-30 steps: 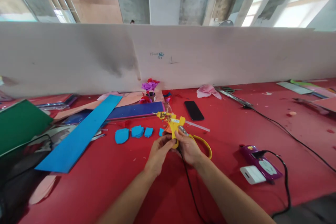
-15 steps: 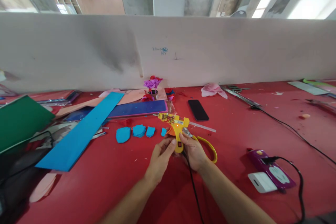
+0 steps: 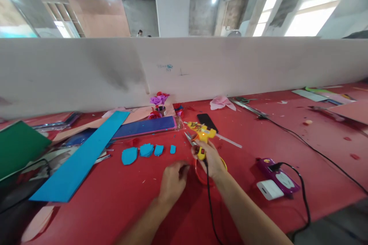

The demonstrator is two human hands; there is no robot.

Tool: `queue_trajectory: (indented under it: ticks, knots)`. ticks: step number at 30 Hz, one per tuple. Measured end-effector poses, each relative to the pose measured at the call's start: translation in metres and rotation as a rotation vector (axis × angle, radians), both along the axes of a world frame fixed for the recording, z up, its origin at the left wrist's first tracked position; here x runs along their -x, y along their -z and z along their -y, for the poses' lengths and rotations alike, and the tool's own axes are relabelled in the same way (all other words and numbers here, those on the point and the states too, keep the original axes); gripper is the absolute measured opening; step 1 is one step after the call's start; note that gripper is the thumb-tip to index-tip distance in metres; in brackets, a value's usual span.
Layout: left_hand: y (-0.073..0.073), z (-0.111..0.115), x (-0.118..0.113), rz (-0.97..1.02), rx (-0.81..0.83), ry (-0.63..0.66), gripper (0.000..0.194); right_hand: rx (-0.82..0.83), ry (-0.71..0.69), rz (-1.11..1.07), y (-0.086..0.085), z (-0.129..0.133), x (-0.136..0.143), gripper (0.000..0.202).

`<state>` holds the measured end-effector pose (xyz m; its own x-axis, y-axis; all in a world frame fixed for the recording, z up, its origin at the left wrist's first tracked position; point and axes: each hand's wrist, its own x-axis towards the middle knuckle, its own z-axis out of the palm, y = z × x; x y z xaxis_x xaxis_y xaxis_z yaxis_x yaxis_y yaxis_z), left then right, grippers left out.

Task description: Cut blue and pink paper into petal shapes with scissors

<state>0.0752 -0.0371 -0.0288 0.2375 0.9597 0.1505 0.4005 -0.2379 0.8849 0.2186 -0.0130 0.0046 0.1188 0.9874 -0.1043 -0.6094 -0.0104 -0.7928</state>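
My right hand (image 3: 212, 160) is wrapped round the handle of a yellow glue gun (image 3: 203, 134), whose nozzle points left and whose clear glue stick juts out at the right. Scissors (image 3: 190, 138) with red and yellow handles lie under the gun and that hand. To the left, my left hand (image 3: 173, 180) is closed near the red tabletop, fingertips together; what it holds, if anything, is too small to make out. Beyond it sit small piles of blue cut pieces (image 3: 146, 150) in a row.
A long blue strip (image 3: 83, 155) and a green sheet (image 3: 21, 149) lie left. Behind are a flower pot (image 3: 161, 110) and a phone (image 3: 207, 122). At right, a purple power strip (image 3: 277, 176) holds a white adapter (image 3: 270, 190). The gun's black cord (image 3: 210, 203) runs toward me.
My left hand has come away from the glue gun and moved down. My right hand still holds the gun, now slightly farther right. The view has shifted, and the scissors' blades now show.
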Motion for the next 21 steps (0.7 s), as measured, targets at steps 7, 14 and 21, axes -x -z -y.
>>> queue_trajectory:
  ticks: [7, 14, 21]
  knots:
    - [-0.01, 0.004, -0.006, 0.343, 0.309, -0.004, 0.046, 0.062, -0.046, 0.062, 0.01, 0.009, 0.022, 0.029]
    - [-0.004, 0.003, -0.007, 0.323, 0.226, 0.067, 0.041, 0.009, 0.038, 0.016, 0.004, 0.008, 0.02, 0.027]
    - [-0.007, 0.001, -0.004, 0.234, 0.114, -0.138, 0.029, 0.01, 0.203, -0.065, -0.01, 0.002, 0.004, 0.029]
